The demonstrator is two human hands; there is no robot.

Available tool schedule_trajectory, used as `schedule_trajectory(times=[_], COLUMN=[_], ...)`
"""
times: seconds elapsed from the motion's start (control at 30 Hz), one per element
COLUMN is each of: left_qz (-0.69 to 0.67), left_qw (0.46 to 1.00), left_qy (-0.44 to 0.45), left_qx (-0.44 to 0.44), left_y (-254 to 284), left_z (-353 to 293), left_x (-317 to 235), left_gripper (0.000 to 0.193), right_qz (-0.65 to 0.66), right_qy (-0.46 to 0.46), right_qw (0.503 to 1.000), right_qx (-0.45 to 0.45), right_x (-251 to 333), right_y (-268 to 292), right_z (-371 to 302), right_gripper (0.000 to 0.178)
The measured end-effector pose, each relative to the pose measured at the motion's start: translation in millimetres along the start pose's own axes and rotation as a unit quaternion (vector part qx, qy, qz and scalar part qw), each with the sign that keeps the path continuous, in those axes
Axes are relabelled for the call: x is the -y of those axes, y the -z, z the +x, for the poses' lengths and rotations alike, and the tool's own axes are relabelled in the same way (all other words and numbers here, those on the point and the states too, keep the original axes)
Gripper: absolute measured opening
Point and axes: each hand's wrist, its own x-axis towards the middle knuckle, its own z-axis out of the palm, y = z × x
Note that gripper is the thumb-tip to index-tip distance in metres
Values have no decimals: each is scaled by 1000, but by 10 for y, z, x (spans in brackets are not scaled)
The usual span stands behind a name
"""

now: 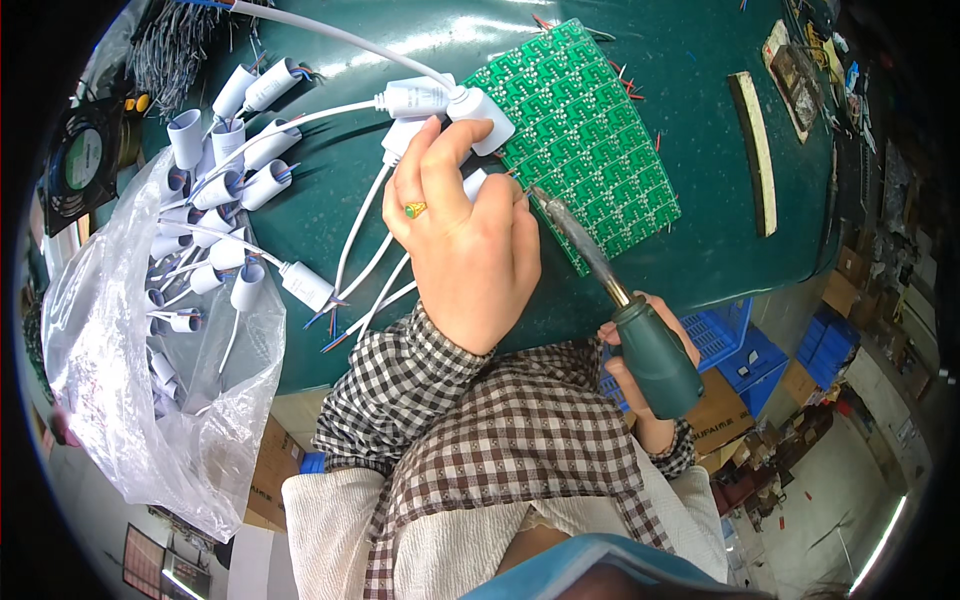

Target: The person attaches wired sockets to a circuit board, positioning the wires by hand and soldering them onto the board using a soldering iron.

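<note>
Head view: a white plastic housing (480, 112) is pinched by left hand (465, 235) fingers beside a green circuit board (580, 140) mid-surface; a rubber-handled soldering iron (610, 300) is gripped by the right hand (640, 370).

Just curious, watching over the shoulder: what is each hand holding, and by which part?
The right hand holds a soldering iron by its green handle. The left hand pinches a white plug piece at the circuit board.
</note>
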Motion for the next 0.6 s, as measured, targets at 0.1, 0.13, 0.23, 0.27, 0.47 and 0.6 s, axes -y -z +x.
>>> schedule_trajectory(times=[0.1, 0.13, 0.23, 0.27, 0.47, 0.6], left_qz=[-1, -1, -2, -1, -2, -1], left_qw=[1000, 1000, 1000, 1000, 1000, 1000], left_qy=[2, 3, 5, 5, 3, 2], left_qx=[3, 4, 5, 6, 6, 4], left_y=[0, -1, 0, 1, 4, -11], left_z=[3, 2, 1, 0, 3, 2], left_x=[-3, -3, -1, 0, 2, 11], left_gripper=[14, 14, 13, 13, 13, 13], right_qz=[4, -3, -20, -29, -46, -54], right_qy=[2, 0, -2, -1, 52, 51], right_qw=[1000, 1000, 1000, 1000, 998, 997], right_qx=[-3, -3, 3, 8, 4, 10], right_x=[4, 12, 42, 48, 52, 109], right_y=[-3, -3, 1, 0, -3, 8], right_z=[5, 9, 28, 31, 63, 99], right_gripper=[70, 70, 71, 71, 76, 74])
